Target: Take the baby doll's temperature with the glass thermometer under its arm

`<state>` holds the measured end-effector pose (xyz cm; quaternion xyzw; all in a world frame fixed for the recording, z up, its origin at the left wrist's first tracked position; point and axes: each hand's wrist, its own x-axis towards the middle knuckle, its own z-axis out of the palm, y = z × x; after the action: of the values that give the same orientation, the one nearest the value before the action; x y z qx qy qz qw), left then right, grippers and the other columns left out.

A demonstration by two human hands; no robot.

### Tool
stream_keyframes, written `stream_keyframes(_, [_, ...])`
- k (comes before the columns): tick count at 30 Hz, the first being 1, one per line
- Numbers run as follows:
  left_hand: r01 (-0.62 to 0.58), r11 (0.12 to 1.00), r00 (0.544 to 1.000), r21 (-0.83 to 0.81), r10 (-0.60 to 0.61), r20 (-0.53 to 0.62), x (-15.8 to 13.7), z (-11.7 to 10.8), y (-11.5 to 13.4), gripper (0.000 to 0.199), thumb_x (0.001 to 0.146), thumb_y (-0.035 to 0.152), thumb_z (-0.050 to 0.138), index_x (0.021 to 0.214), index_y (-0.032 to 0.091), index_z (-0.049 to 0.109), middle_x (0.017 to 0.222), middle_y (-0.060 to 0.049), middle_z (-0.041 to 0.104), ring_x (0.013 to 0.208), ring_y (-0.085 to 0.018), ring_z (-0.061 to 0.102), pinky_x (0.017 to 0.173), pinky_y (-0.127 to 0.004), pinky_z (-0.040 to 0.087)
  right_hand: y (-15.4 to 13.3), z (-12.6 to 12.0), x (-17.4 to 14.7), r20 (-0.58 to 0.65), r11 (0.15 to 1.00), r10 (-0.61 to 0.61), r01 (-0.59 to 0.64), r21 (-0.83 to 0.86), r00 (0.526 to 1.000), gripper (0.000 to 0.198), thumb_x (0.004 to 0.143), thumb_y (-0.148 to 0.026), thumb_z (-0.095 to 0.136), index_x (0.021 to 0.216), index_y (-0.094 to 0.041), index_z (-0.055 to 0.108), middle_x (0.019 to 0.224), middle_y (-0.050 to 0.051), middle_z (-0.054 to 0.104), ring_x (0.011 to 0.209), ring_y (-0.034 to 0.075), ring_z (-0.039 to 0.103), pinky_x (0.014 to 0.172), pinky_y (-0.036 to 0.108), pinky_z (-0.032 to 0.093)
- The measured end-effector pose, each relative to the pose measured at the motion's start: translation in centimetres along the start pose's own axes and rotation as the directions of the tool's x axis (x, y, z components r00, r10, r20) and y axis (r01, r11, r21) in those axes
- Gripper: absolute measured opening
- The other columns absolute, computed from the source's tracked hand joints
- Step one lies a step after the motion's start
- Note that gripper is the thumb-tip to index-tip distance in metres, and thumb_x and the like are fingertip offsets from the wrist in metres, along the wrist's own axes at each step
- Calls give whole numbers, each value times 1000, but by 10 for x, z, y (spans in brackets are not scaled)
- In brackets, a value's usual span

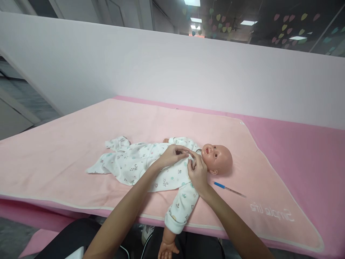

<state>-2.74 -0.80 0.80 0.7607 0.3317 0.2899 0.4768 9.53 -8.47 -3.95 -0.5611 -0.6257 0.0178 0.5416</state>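
A baby doll [222, 158] lies on its back with its head to the right, dressed in a white printed onesie [134, 162]. Near the doll's neck, my left hand [174, 154] pinches the onesie's front with thumb and fingers together. Close beside it, my right hand [198, 171] has its fingers curled on the cloth at the collar. What exactly lies between the fingertips is too small to make out. One sleeve [180, 207] stretches toward me, and the doll's hand [167, 248] hangs past the table edge.
A blue-capped thermometer-like stick [229, 189] rests right of the doll. Beneath lies a peach mat [67, 144] with white edging, over a pink cover [318, 154]. A white partition [175, 72] stands behind. My dark-clothed legs [72, 241] are under the near edge.
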Motion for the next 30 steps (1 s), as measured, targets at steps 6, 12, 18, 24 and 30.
stream_keyframes(6, [-16,1000,1000,-18,16,-9,-1,1,0,27,75,32,59,92,12,65,73,-5,67,69,-14,57,65,-24,42,1,2,-2,-7,989,112,-111,95,994,24,82,-19,41,100,-15,55,67,0,56,47,8,43,54,22,44])
stream_keyframes(12, [-9,998,1000,-61,10,14,0,0,-3,29,74,35,60,92,12,61,74,-5,67,71,-15,58,67,-25,42,1,1,-4,13,976,153,-154,154,988,24,83,-22,41,103,-15,52,63,-1,54,46,9,43,49,21,40])
stream_keyframes(18, [8,997,1000,-82,-6,25,-1,0,-2,26,72,33,62,89,13,60,71,-4,66,68,-14,58,64,-24,41,-1,0,-4,22,964,185,-186,191,983,16,83,-21,38,92,-17,51,66,-1,54,49,9,45,49,21,39])
stream_keyframes(24, [-5,999,998,-37,7,61,-2,0,0,23,75,31,58,89,13,61,72,-4,66,71,-14,58,68,-24,41,-3,-2,-4,23,957,220,-220,188,975,13,84,-20,38,86,-18,50,71,1,56,57,11,50,53,22,39])
stream_keyframes(30, [-76,996,985,37,69,156,-4,-3,2,29,69,29,63,95,16,62,90,-4,64,84,-15,56,75,-25,42,-7,-5,-2,1,961,209,-206,187,978,15,84,-22,39,85,-18,53,76,3,59,65,13,54,57,23,41])
